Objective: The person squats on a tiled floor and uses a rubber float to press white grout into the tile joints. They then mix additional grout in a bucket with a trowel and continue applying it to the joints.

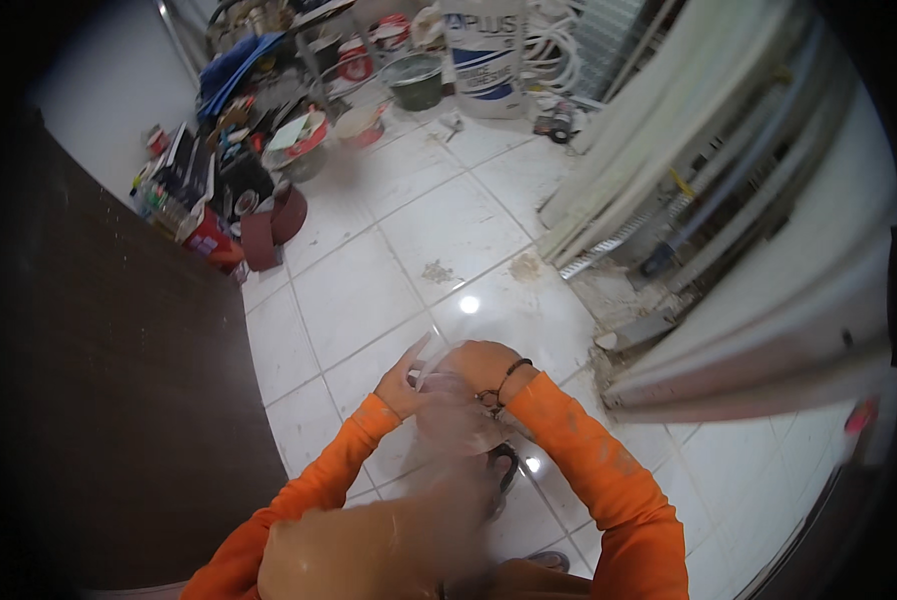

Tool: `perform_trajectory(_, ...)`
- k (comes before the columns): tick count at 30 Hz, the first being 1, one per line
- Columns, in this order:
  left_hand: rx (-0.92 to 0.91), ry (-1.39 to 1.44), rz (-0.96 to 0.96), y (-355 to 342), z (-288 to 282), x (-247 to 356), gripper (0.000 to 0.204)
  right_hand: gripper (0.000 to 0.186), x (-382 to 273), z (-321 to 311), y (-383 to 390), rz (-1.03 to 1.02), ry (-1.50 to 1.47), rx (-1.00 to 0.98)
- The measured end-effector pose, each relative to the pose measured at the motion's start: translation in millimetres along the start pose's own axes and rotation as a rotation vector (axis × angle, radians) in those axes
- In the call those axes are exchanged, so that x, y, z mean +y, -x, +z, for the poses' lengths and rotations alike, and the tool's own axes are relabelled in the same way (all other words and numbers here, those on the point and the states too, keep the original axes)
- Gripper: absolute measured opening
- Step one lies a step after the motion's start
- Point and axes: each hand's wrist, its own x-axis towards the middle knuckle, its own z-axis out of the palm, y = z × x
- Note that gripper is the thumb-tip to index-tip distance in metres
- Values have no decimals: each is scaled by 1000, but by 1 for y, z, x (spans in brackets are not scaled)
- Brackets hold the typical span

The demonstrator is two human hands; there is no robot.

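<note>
In front of my bare knees, my two hands are close together over the tiled floor. My left hand is closed round a thin, pale translucent strip that sticks up between the hands. My right hand, with a dark bracelet at its wrist, is curled beside it; its fingertips are hidden, and I cannot make out what they hold. Below the hands, a pinkish-brown shape is blurred by a smear. Close to it is a curved black thing whose kind I cannot tell.
A brown panel stands at my left. Tools, buckets and boxes are heaped at the far left, near a maroon roll and a dark green bucket. A white sack stands at the back. Long pale boards lean at the right.
</note>
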Motion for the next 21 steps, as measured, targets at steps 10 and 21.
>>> perform_trajectory(10,27,419,-87,26,-39,61,67,23,-61,-100,-85,-14,-134,-218)
perform_trajectory(21,-83,272,-203,70,-165,310,71,24,-164,-283,-55,605,-1303,239)
